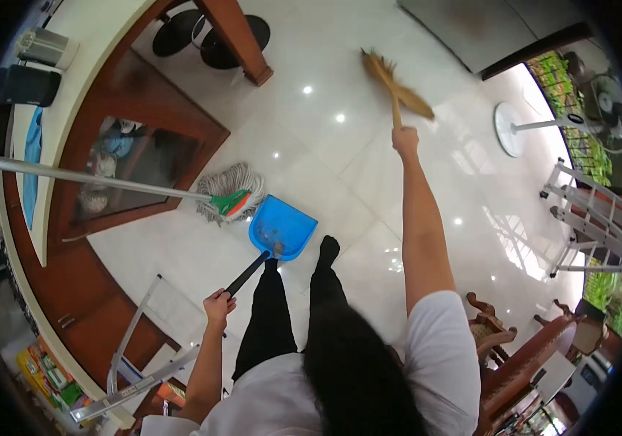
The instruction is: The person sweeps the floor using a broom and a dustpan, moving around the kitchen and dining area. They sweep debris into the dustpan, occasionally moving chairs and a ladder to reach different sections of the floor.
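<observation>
My left hand (219,307) is closed round the black handle of a blue dustpan (287,227). Some grey dirt shows in the pan, which is low by my feet, its open edge facing away from me. Stretched far out in front, my right hand (404,140) grips the handle of a yellowish broom (387,76). The broom's bristles are blurred and spread over the pale tiled floor (354,171). Beside the dustpan lies a grey string mop head (232,182) with a green and red clamp.
The mop's metal pole (93,176) crosses on the left before a wooden cabinet (202,134). A folding ladder (591,218) and a round white stand base (507,129) are at right. Carved wooden chairs (489,330) stand at lower right, a metal frame (133,385) at lower left.
</observation>
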The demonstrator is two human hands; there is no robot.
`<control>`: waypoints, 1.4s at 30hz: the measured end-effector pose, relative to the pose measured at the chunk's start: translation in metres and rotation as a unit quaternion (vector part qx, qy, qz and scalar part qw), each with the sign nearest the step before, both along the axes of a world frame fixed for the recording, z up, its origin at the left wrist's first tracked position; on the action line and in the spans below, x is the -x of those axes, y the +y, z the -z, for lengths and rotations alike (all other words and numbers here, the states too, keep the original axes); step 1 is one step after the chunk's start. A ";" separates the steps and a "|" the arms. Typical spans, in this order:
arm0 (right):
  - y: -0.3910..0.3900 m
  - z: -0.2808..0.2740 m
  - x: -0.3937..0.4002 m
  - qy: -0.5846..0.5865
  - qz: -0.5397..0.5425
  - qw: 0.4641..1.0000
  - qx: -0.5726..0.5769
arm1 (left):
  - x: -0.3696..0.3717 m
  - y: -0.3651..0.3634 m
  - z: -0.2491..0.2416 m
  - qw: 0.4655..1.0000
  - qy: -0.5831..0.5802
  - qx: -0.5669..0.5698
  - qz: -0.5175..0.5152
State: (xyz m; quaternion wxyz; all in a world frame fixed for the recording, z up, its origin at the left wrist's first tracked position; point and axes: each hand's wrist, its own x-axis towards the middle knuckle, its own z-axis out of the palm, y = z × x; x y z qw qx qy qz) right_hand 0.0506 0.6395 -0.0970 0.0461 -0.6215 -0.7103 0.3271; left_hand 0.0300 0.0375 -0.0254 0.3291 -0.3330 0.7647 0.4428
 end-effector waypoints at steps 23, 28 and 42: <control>-0.251 -0.275 -0.212 -0.040 -0.068 0.941 0.330 | -0.040 -0.013 0.067 0.962 0.087 0.237 0.106; -0.257 -0.274 -0.233 -0.031 -0.074 0.972 0.222 | -0.056 -0.072 0.078 0.967 0.122 0.203 0.096; -0.454 -0.224 -0.180 -0.109 -0.242 0.937 0.226 | -0.049 -0.200 0.069 0.976 0.136 0.162 0.052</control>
